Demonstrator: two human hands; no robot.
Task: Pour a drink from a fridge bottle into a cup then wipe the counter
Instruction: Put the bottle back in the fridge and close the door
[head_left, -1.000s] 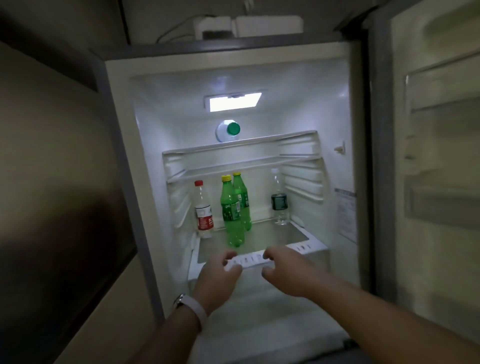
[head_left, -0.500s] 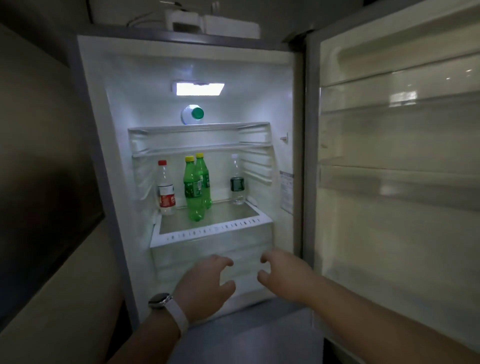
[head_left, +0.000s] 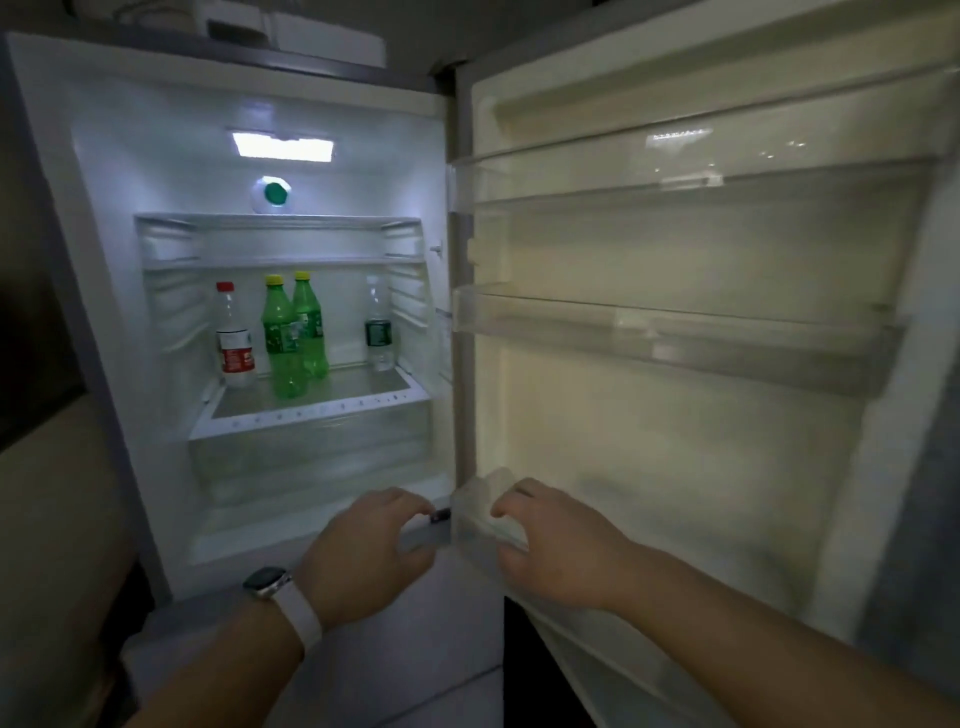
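Note:
The fridge (head_left: 104, 260) stands open and lit, its door (head_left: 675, 415) swung out to the right. On the glass shelf (head_left: 311, 410) stand a clear bottle with a red cap and label (head_left: 234, 338), two green bottles with yellow caps (head_left: 283, 338) (head_left: 310, 322), and a clear bottle with a dark label (head_left: 378, 332). A bottle with a green cap (head_left: 272, 194) lies on the upper shelf. My left hand (head_left: 363, 556) and right hand (head_left: 556, 545) hover low in front of the fridge, fingers curled and apart, holding nothing. No cup or counter is in view.
The door's clear bins (head_left: 675, 338) hold nothing. A clear drawer (head_left: 311, 457) sits under the shelf. White boxes (head_left: 291, 31) rest on top of the fridge. A dark wall (head_left: 31, 260) lies to the left.
The view has swung right and the fridge interior now sits further away. Both hands have dropped from the shelf's front edge to below the drawer, still holding nothing.

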